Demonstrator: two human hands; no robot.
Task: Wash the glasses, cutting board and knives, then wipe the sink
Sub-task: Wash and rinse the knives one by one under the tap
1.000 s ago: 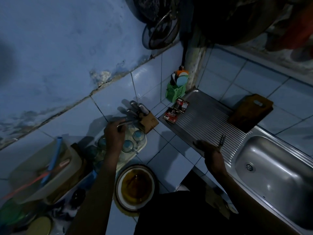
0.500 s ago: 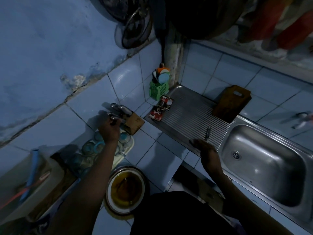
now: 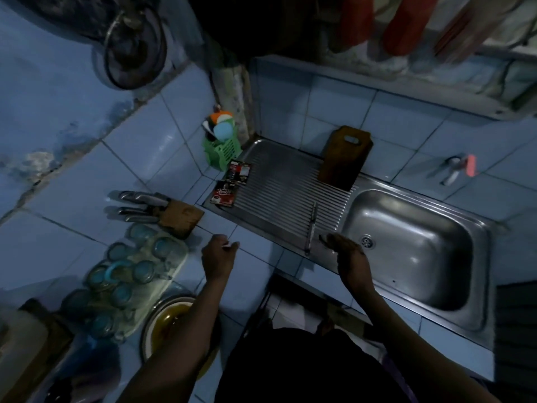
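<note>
Knife on drainer: a slim metal-handled knife (image 3: pixel 311 228) lies on the ribbed stainless steel draining board (image 3: pixel 279 184), near its front edge, just left of the basin.
Remaining knives: steel-handled knives (image 3: pixel 136 206) sit in the wooden knife block (image 3: pixel 181 218) on the blue tiled counter (image 3: pixel 151 149), well left of the sink.
Cutting board: the brown wooden cutting board (image 3: pixel 345 158) leans against the back wall at the rear of the draining board.
Glasses: clear glasses (image 3: pixel 128 274) stand upside down on a pale tray (image 3: pixel 177 260), beside the block.
Sink: the steel basin (image 3: pixel 412 251) looks dry; washing apparently not begun.
Right hand: the right hand (image 3: pixel 347 254) hovers just beside the knife, fingers relaxed, gripping nothing.
Left hand: the left hand (image 3: pixel 218 257) is over the counter, fingers loosely curled; a small pale glint at the fingertips, cannot tell whether anything is held.
Risk: low light; the knife's blade end is hard to make out, so a careless grab could cut.
Risk: the knife lies close to the front lip; a nudge could drop it.
Risk: coffee sachets (image 3: pixel 231 184) on the draining board's left edge could get wet.
</note>
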